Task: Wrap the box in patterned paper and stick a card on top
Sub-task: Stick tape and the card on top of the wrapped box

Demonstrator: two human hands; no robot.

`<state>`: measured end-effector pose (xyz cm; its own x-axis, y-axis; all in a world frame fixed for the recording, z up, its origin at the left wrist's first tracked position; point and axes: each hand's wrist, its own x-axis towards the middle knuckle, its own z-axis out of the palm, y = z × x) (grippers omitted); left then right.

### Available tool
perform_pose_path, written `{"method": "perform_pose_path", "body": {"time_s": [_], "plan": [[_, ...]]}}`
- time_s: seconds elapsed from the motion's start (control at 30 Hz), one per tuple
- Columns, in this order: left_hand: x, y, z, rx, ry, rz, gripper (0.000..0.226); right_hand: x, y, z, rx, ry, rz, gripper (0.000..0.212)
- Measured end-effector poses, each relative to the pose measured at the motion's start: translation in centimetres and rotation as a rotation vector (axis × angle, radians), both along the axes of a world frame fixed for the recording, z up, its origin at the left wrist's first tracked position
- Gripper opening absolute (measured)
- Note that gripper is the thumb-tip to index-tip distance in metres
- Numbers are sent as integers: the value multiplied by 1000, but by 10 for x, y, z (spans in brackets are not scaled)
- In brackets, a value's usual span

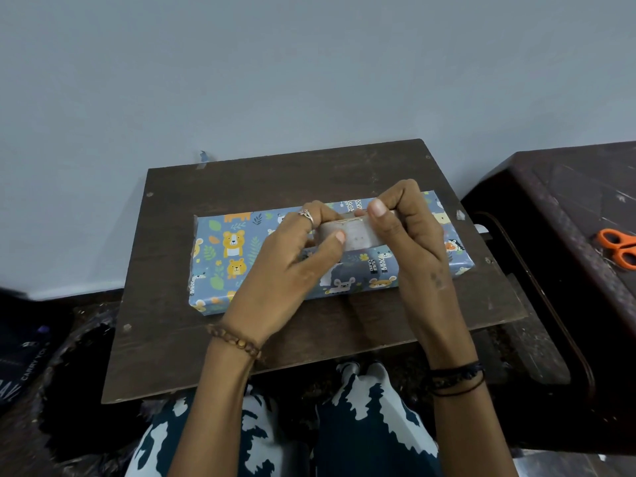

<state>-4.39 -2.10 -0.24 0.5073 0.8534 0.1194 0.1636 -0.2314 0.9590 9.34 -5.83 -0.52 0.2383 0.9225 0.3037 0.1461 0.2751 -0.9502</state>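
Above the blue animal-print wrapped box [275,256] lying mid-table, left hand [296,256] and right hand [409,235] both pinch a clear tape roll [347,232]; a torn strip could curl and stick to itself

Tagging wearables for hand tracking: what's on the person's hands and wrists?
Left hand: silver ring on one finger, brown bead bracelet at the wrist. Right hand: no rings visible, dark thread bands round the wrist. Both forearms bare, no sleeves.

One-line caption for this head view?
Both hands, left and right, grip a tape roll above the paper-wrapped box on a wooden board.
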Motion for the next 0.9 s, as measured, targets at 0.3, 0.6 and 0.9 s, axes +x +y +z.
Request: {"method": "perform_pose_path", "body": {"time_s": [0.3,0.6,0.9], "plan": [[14,-10,-1,242,101,100,21,-1,1,-4,-9,99,-13,24],[21,-13,-4,285,82,164,12,-1,2,-7,4,148,-3,24],[26,-10,-5,293,59,174,9,-1,3,-11,-2,167,-28,25]]}}
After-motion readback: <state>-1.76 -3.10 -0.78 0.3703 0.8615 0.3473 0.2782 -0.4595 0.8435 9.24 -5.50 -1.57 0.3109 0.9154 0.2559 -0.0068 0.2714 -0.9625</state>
